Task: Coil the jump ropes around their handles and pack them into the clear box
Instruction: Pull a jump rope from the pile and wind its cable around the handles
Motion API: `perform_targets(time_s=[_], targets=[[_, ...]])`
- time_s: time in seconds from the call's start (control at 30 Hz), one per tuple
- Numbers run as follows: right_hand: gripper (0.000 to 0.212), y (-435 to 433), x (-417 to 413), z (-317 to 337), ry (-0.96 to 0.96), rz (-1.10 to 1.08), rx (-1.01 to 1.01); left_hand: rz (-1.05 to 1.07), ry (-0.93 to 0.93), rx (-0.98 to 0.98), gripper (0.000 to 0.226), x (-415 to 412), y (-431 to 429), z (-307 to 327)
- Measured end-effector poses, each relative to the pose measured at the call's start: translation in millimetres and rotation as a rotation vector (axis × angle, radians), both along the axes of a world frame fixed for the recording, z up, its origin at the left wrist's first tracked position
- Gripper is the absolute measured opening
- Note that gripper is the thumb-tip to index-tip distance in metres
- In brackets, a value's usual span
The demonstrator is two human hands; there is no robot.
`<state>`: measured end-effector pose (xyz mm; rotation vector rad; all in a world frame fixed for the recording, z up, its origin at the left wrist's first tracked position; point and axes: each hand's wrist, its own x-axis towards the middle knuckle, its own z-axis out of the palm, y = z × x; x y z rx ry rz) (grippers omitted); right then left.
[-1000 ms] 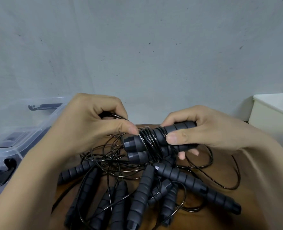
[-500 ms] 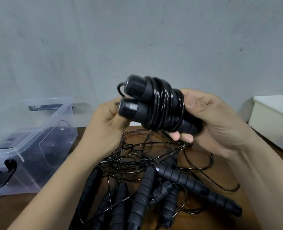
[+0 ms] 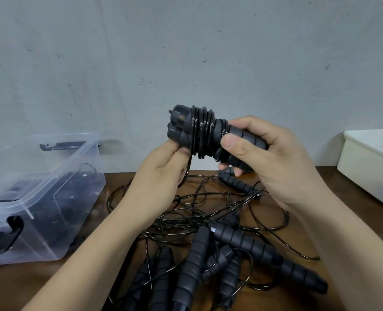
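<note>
A black jump rope (image 3: 200, 133) is coiled tightly around its two paired handles and held up in front of the wall. My right hand (image 3: 267, 158) grips the ribbed handle ends. My left hand (image 3: 163, 169) pinches the loose end of the cord just under the coil. Below, a tangled pile of black jump ropes (image 3: 208, 250) lies on the brown table, with several ribbed handles and loose cord loops. The clear box (image 3: 51, 198) stands at the left, its lid off, with dark coiled ropes inside.
A white plastic bin (image 3: 370, 167) sits at the right edge of the table. A grey wall rises close behind the table. The clear box has black latch handles (image 3: 6, 236) on its ends.
The coiled rope was lifted from the pile up to chest height. My left hand moved from winding cord at the handle tips to pinching the cord end below the coil.
</note>
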<state>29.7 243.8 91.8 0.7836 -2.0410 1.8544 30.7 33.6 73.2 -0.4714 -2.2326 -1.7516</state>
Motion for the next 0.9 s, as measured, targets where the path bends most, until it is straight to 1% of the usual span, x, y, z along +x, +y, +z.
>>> perform_targets(time_s=[0.07, 0.1, 0.13, 0.2, 0.23, 0.27, 0.33, 0.37, 0.4, 0.5, 0.53, 0.63, 0.77, 0.9], targets=[[0.025, -2.5, 2.3, 0.0, 0.029, -0.035, 0.031, -0.076, -0.099, 0.124, 0.018, -5.0, -2.8, -1.7], [0.025, -4.1, 2.7, -0.7, 0.041, -0.045, 0.035, -0.119, -0.137, 0.165, 0.013, -5.4, -2.4, -1.1], [0.025, -5.6, 3.2, -1.2, 0.059, -0.06, 0.044, -0.157, -0.166, 0.202, 0.023, -6.3, -0.9, 1.1], [0.024, -8.5, 2.3, -5.2, 0.123, -0.129, 0.11, -0.228, -0.228, 0.274, 0.056, -8.5, -0.5, 4.8], [0.024, -9.5, 1.6, -7.5, 0.173, -0.181, 0.16, -0.262, -0.25, 0.308, 0.065, -9.0, -0.5, 5.3], [0.025, -10.7, 0.5, -10.1, 0.228, -0.232, 0.206, -0.308, -0.248, 0.327, 0.065, -8.4, -0.1, 5.1], [0.028, -13.3, -1.9, -15.6, 0.315, -0.298, 0.263, -0.364, -0.237, 0.342, 0.041, -5.6, -0.2, 4.6], [0.03, -14.9, -3.3, -18.9, 0.338, -0.315, 0.286, -0.358, -0.235, 0.369, 0.033, -4.2, -0.1, 4.7], [0.033, -17.1, -4.1, -22.4, 0.36, -0.329, 0.315, -0.343, -0.235, 0.396, 0.033, -2.2, -1.4, 3.7], [0.039, -27.6, -6.2, -37.8, 0.446, -0.381, 0.419, -0.301, -0.238, 0.429, 0.052, 3.6, 2.1, 6.1], [0.04, -32.5, -5.9, -42.5, 0.467, -0.4, 0.445, -0.281, -0.24, 0.436, 0.056, 5.5, 3.0, 7.1], [0.043, -44.1, -2.4, -49.8, 0.49, -0.42, 0.501, -0.194, -0.255, 0.477, 0.055, 10.0, 0.5, 8.1], [0.051, -51.7, 4.3, -45.6, 0.444, -0.314, 0.543, -0.126, -0.236, 0.476, 0.047, 13.3, -17.2, 15.5], [0.053, -72.1, 5.5, -30.1, 0.38, -0.191, 0.551, -0.079, -0.209, 0.377, 0.045, 16.4, -55.1, 24.3]])
